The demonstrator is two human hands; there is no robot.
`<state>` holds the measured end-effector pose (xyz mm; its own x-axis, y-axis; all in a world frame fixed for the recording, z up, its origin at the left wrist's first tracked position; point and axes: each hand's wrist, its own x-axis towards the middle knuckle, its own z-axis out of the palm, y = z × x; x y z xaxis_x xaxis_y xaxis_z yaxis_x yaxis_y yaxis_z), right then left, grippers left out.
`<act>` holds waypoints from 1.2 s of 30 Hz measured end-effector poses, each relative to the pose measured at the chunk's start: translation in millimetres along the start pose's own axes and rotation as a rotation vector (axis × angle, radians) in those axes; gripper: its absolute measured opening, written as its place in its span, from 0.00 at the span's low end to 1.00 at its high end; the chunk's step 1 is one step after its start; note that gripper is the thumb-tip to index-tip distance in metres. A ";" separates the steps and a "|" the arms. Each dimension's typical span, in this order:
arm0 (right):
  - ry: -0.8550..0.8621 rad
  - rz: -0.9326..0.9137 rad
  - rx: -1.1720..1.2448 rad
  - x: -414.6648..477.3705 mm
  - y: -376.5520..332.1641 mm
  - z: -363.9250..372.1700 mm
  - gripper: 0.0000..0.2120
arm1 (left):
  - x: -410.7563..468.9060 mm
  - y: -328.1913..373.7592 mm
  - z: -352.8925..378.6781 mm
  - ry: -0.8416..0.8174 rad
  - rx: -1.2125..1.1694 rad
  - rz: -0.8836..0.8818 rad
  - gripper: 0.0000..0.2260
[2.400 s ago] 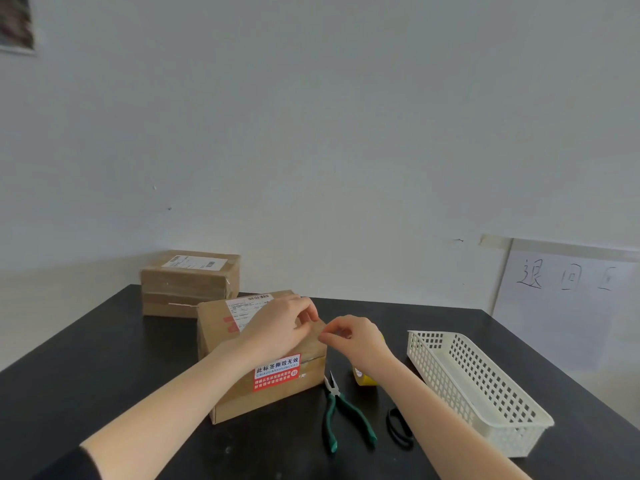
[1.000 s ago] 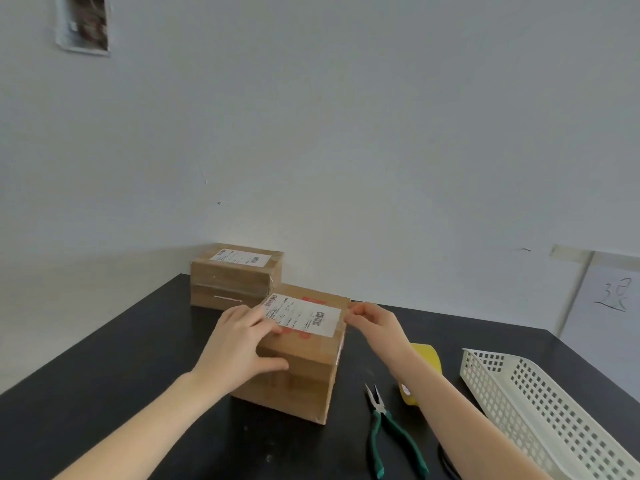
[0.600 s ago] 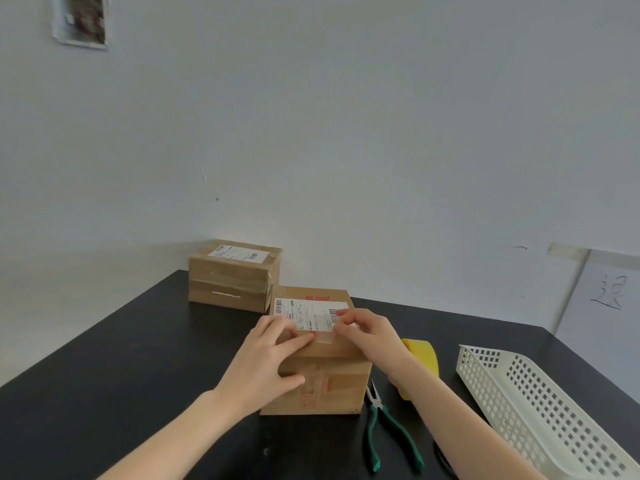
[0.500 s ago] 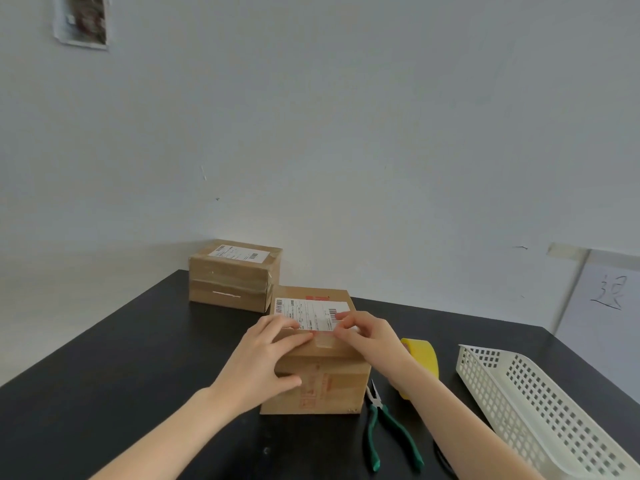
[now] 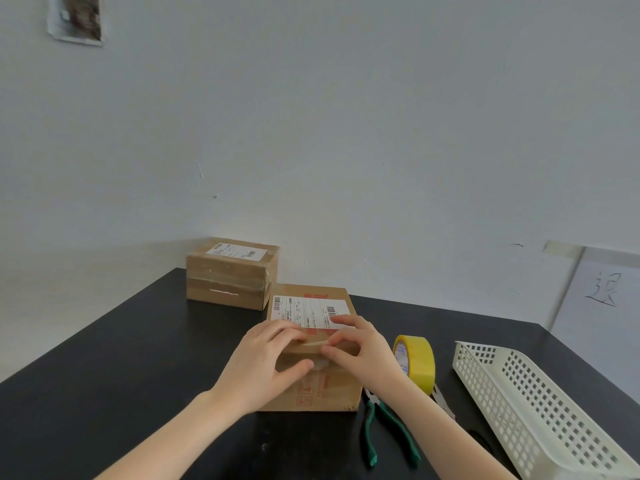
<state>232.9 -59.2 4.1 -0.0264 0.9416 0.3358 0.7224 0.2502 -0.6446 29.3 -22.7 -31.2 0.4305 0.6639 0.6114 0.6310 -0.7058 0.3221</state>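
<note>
A taped cardboard box with a white shipping label on top stands on the black table, its front face towards me. My left hand grips its near top edge, fingers on the lid and thumb on the front face. My right hand pinches the same edge just to the right, fingertips on the label's corner and thumb on the front. A pale strip of tape shows along the edge between the two hands.
A second labelled box sits at the table's back left corner. Right of the near box are a yellow tape roll, green-handled pliers and a white perforated basket. The wall stands close behind.
The box was turned so its front face now points at me. Both hands slid from the lid's far parts to the near top edge, and their thumbs now press the front face.
</note>
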 end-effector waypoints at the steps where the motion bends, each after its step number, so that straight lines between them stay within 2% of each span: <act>1: 0.006 -0.002 0.003 -0.8 0.0 1.0 0.06 | 0.6 0.8 1.1 0.009 0.005 -0.008 0.23; 7: 0.041 0.014 0.021 -5.8 1.6 5.7 0.02 | 2.5 4.5 8.0 0.068 0.033 -0.037 0.21; 13: 0.125 -0.018 0.016 -7.6 6.7 9.0 0.04 | 7.1 5.3 13.4 0.118 0.076 -0.044 0.19; 24: 0.145 -0.004 0.021 -11.6 8.3 10.9 0.05 | 10.4 8.2 20.0 0.184 0.113 -0.071 0.19; 30: 0.154 -0.034 0.003 -10.8 9.9 12.3 0.01 | 10.9 6.1 24.5 0.197 0.097 -0.086 0.16; 36: 0.180 0.007 0.013 -8.7 7.1 10.3 0.16 | 10.8 5.1 22.0 0.187 0.081 -0.078 0.18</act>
<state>231.1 -63.3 -10.5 0.1031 0.8881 0.4479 0.7129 0.2480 -0.6559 51.4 -13.8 -38.9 0.2560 0.6531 0.7127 0.7105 -0.6270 0.3194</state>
